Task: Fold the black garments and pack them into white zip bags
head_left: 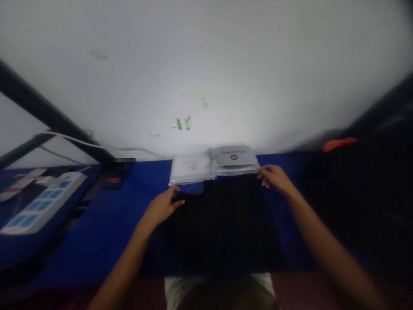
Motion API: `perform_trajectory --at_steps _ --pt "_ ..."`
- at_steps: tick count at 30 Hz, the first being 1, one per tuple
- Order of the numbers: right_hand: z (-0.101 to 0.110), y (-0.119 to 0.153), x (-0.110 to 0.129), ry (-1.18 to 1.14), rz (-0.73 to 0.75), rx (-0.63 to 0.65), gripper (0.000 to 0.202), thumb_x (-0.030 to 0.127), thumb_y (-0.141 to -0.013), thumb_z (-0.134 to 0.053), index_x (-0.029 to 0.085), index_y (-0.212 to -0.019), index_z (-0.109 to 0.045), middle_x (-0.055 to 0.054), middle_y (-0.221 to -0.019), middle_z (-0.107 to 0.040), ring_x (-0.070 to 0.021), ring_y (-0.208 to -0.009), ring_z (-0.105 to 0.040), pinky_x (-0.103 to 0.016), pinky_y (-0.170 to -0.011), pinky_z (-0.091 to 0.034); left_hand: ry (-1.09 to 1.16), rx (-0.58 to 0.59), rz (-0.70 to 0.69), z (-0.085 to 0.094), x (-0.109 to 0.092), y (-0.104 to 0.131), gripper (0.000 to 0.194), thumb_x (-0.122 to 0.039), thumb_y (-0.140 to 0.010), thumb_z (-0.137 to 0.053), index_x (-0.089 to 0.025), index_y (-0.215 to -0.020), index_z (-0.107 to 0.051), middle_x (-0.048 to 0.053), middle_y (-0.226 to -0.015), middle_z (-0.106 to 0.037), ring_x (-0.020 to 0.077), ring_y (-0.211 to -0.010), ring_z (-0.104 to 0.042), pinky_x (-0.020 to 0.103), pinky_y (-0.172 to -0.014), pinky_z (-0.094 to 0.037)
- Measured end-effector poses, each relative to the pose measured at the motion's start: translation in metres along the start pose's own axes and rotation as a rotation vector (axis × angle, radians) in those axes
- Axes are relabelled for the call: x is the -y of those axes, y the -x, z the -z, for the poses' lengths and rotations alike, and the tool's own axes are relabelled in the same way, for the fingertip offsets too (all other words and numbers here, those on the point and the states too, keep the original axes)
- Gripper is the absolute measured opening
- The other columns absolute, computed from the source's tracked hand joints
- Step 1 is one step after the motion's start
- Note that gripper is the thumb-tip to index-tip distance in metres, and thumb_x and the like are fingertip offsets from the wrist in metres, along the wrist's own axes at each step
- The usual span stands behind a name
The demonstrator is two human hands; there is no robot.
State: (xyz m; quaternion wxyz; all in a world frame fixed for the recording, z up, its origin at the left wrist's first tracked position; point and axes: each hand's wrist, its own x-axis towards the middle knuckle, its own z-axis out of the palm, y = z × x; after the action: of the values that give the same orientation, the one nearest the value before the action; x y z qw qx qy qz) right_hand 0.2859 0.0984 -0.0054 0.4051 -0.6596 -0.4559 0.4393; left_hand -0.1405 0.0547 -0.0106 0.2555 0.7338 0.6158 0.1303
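A piece of black cloth [226, 224], apparently a garment, lies spread on the blue table in front of me; its details are lost in the dark. My left hand [161, 206] is at its upper left edge, thumb and forefinger apart and touching the cloth. Near its upper right corner, my right hand [274, 177] has thumb and fingers drawn together. Those fingertips also meet the corner of a stack of grey printed plastic packets [234, 159], so what they pinch is unclear. Beside that stack lies a second pile of whitish packets [192, 168].
A white power strip [45, 204] with blue sockets sits on the left, with a white cable [129, 149] running along the wall [226, 86]. Dark bars frame both sides. A large black mass [361, 206] fills the right, an orange item [340, 144] behind it.
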Motion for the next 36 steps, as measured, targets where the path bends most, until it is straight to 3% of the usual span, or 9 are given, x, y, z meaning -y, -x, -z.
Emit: perform_trajectory --at_steps 5,10,13,17,20,23,28,32,36 --pt "-0.014 -0.007 0.002 -0.205 -0.057 0.08 0.019 0.028 -0.075 -0.073 0.015 -0.073 -0.059 -0.01 -0.075 -0.073 -0.0072 -0.039 -0.054 -0.017 -0.03 -0.036 -0.064 -0.206 -0.245 0.0 -0.029 0.003 0.031 -0.036 -0.089 -0.054 -0.02 -0.116 -0.054 0.01 -0.115 -0.061 0.0265 -0.111 -0.058 0.044 -0.096 -0.047" --pt "-0.022 0.0 0.016 -0.38 0.101 -0.024 0.023 0.033 -0.072 -0.071 0.019 -0.077 -0.053 -0.003 -0.069 -0.068 -0.0115 -0.047 -0.062 -0.015 -0.028 -0.023 0.059 -0.231 -0.328 0.003 -0.053 -0.001 0.025 -0.039 -0.092 -0.054 -0.022 -0.11 -0.058 0.006 -0.106 -0.064 0.0218 -0.101 -0.062 0.039 -0.09 -0.051" --pt "-0.021 -0.001 0.031 -0.554 0.208 -0.077 0.025 0.038 -0.071 -0.067 0.022 -0.077 -0.049 0.003 -0.061 -0.057 -0.0165 -0.058 -0.067 -0.018 -0.033 -0.035 0.165 -0.256 -0.345 0.01 -0.062 -0.009 0.024 -0.04 -0.09 -0.057 -0.021 -0.104 -0.06 0.004 -0.099 -0.066 0.0195 -0.091 -0.064 0.036 -0.085 -0.052" --pt "-0.018 -0.002 0.049 -0.594 0.286 -0.07 0.021 0.043 -0.076 -0.057 0.023 -0.08 -0.052 0.0 -0.068 -0.062 -0.0178 -0.063 -0.065 -0.025 -0.047 -0.05 0.42 -0.271 -0.294 0.02 -0.071 -0.026 0.025 -0.042 -0.086 -0.063 -0.019 -0.095 -0.062 0.003 -0.09 -0.067 0.0177 -0.083 -0.065 0.033 -0.08 -0.053" --pt "-0.023 0.011 0.06 -0.567 0.232 0.017 0.027 0.047 -0.079 -0.056 0.021 -0.087 -0.058 -0.005 -0.078 -0.07 -0.0235 -0.075 -0.068 -0.032 -0.057 -0.054 0.781 -0.142 -0.207 0.021 -0.076 -0.041 0.034 -0.049 -0.083 -0.064 -0.017 -0.094 -0.059 0.005 -0.083 -0.068 0.0183 -0.074 -0.067 0.033 -0.073 -0.054" --pt "-0.04 0.036 0.066 -0.555 0.047 0.215 0.029 0.045 -0.075 -0.067 0.018 -0.085 -0.063 -0.006 -0.074 -0.07 -0.0217 -0.068 -0.067 -0.031 -0.059 -0.054 1.076 0.167 -0.111 0.012 -0.081 -0.05 0.046 -0.058 -0.084 -0.058 -0.015 -0.099 -0.059 0.009 -0.083 -0.07 0.0199 -0.069 -0.068 0.034 -0.067 -0.055" --pt "-0.076 0.071 0.053 -0.48 -0.19 0.674 0.029 0.039 -0.07 -0.08 0.015 -0.074 -0.064 0.002 -0.061 -0.062 -0.0088 -0.049 -0.053 -0.021 -0.05 -0.044 1.022 0.502 -0.007 -0.015 -0.094 -0.037 0.045 -0.058 -0.083 -0.059 -0.013 -0.088 -0.066 0.005 -0.072 -0.064 0.0115 -0.059 -0.057 0.023 -0.054 -0.044" --pt "-0.094 0.077 0.035 -0.387 -0.214 0.737 0.035 0.046 -0.074 -0.077 0.016 -0.071 -0.06 0.008 -0.052 -0.048 -0.0041 -0.041 -0.035 -0.018 -0.039 -0.024 0.86 0.595 -0.047 -0.023 -0.102 -0.02 0.044 -0.056 -0.082 -0.063 -0.014 -0.068 -0.055 -0.005 -0.057 -0.045 0.006 -0.048 -0.038 0.019 -0.045 -0.028" --pt "-0.102 0.08 0.028 -0.417 -0.175 0.673 0.039 0.052 -0.075 -0.073 0.016 -0.073 -0.059 0.007 -0.055 -0.049 -0.0054 -0.045 -0.037 -0.019 -0.043 -0.028 0.809 0.521 -0.124 -0.026 -0.103 -0.016 0.04 -0.053 -0.086 -0.059 -0.015 -0.073 -0.055 -0.004 -0.063 -0.046 0.0075 -0.054 -0.039 0.019 -0.048 -0.031"
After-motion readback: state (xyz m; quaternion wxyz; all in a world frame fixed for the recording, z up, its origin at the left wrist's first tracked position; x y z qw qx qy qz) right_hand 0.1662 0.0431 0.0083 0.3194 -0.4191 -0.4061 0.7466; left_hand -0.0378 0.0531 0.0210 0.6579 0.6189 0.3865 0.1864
